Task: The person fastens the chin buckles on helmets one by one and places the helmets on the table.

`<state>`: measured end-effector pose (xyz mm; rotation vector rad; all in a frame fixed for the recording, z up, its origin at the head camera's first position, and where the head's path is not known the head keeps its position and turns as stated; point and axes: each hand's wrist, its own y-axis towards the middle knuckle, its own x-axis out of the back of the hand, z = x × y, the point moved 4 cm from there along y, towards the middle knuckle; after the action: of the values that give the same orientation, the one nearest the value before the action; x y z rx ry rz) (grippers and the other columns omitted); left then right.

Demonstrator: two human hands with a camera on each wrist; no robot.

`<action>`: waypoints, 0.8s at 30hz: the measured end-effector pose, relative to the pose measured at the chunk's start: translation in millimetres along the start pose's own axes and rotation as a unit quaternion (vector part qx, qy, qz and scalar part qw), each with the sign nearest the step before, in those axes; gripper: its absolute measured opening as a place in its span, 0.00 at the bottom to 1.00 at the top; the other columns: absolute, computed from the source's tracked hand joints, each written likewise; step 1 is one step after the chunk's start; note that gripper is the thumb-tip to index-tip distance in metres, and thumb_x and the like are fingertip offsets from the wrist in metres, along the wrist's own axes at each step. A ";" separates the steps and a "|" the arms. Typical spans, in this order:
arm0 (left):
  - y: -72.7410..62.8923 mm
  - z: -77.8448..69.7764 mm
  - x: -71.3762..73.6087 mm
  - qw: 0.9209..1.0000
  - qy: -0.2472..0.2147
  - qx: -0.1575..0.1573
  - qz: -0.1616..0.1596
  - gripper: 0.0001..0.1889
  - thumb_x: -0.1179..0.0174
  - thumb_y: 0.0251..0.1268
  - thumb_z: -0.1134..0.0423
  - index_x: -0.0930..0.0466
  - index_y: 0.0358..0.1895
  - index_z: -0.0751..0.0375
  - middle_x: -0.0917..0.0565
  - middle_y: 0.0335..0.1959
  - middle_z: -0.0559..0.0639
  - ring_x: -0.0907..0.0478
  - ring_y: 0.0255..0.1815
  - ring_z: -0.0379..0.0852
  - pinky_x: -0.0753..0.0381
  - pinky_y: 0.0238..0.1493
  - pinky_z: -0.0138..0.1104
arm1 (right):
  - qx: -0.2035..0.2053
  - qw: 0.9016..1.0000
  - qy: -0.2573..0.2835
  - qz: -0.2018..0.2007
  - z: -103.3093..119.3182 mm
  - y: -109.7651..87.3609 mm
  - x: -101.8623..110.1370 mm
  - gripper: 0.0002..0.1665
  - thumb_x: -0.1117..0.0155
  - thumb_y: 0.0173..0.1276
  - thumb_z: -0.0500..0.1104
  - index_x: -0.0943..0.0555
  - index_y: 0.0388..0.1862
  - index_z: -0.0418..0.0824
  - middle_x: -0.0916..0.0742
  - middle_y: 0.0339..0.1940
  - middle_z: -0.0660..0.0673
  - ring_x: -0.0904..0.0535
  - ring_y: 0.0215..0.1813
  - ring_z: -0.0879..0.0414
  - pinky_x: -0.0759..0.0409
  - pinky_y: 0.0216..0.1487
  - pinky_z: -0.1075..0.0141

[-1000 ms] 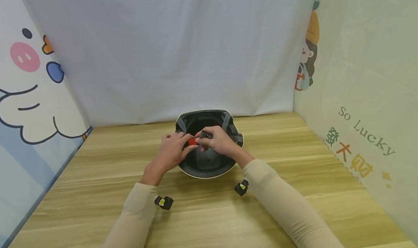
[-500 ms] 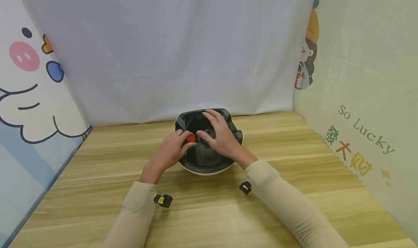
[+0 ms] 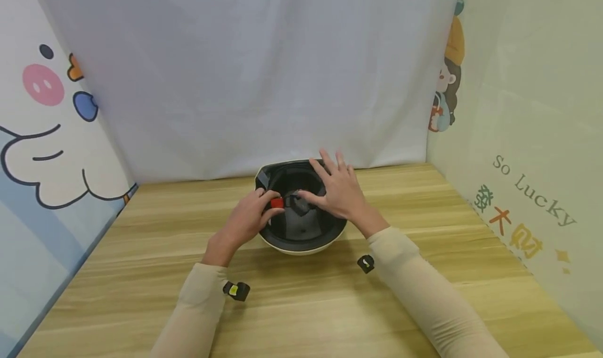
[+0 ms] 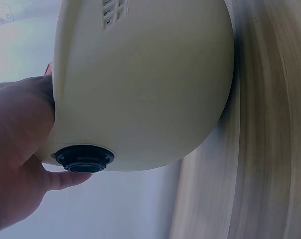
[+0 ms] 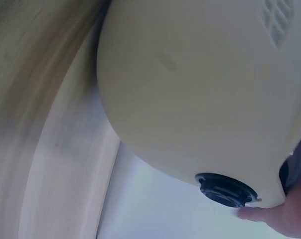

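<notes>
Only the wrist views show the helmet (image 4: 145, 89) bearing a round black fitting (image 4: 84, 159); overhead, the left hand (image 3: 247, 214) pinches a red buckle (image 3: 277, 203), the right hand (image 3: 344, 191) splays its fingers wide.

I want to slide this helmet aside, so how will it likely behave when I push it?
The helmet will probably rock or turn, since its rounded shell rests dome-down on the table. The shell looks stiff, as its curve shows no sagging. Its smooth outside may be slippery to grip.
</notes>
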<state>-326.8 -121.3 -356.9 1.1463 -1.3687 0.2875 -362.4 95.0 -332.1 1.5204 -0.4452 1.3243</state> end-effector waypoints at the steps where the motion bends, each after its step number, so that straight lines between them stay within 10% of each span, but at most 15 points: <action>1: 0.0 0.3 0.2 1.000 -0.006 0.003 0.000 0.21 0.38 0.66 0.53 0.23 0.56 0.61 0.23 0.36 0.55 0.30 0.30 0.47 0.27 0.35 0.39 | -0.002 1.000 0.003 0.022 -1.1 0.0 -1.3 0.52 0.45 0.64 0.74 0.44 0.80 0.50 0.46 0.82 0.42 0.53 0.79 0.33 0.41 0.70 0.36; 9: -0.1 7.4 3.7 0.996 -0.072 0.049 -0.007 0.39 0.33 0.63 0.53 0.43 0.72 0.62 0.30 0.57 0.65 0.24 0.50 0.57 0.21 0.51 0.49 | -0.025 0.995 0.034 0.087 -4.1 1.8 -3.9 0.54 0.46 0.64 0.74 0.43 0.79 0.45 0.48 0.81 0.39 0.50 0.79 0.35 0.32 0.65 0.39; 18: -2.6 18.4 1.0 0.984 -0.138 0.112 -0.008 0.55 0.32 0.62 0.51 0.64 0.78 0.63 0.56 0.77 0.67 0.45 0.74 0.66 0.35 0.67 0.58 | -0.045 0.991 0.067 0.108 -8.4 1.8 -4.2 0.55 0.45 0.63 0.75 0.41 0.78 0.41 0.49 0.81 0.38 0.43 0.78 0.39 0.35 0.69 0.43; 21: -4.7 25.1 -1.6 0.965 -0.213 0.151 0.007 0.60 0.32 0.61 0.48 0.74 0.79 0.56 0.63 0.79 0.64 0.52 0.78 0.65 0.39 0.69 0.58 | -0.049 0.990 0.069 0.112 -10.1 1.7 -5.2 0.55 0.45 0.63 0.74 0.40 0.77 0.40 0.49 0.81 0.38 0.39 0.75 0.38 0.32 0.67 0.44; 24: -8.0 31.2 -4.4 0.928 -0.318 0.193 0.026 0.60 0.34 0.62 0.45 0.79 0.78 0.47 0.63 0.80 0.61 0.57 0.80 0.62 0.42 0.71 0.59 | -0.053 0.990 0.074 0.112 -12.7 0.7 -8.8 0.53 0.43 0.65 0.72 0.40 0.77 0.41 0.48 0.81 0.38 0.37 0.74 0.38 0.31 0.67 0.44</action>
<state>-341.1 -147.0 -370.8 1.6195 -1.9718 0.2365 -372.3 102.7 -341.2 1.3027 -0.5955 1.5510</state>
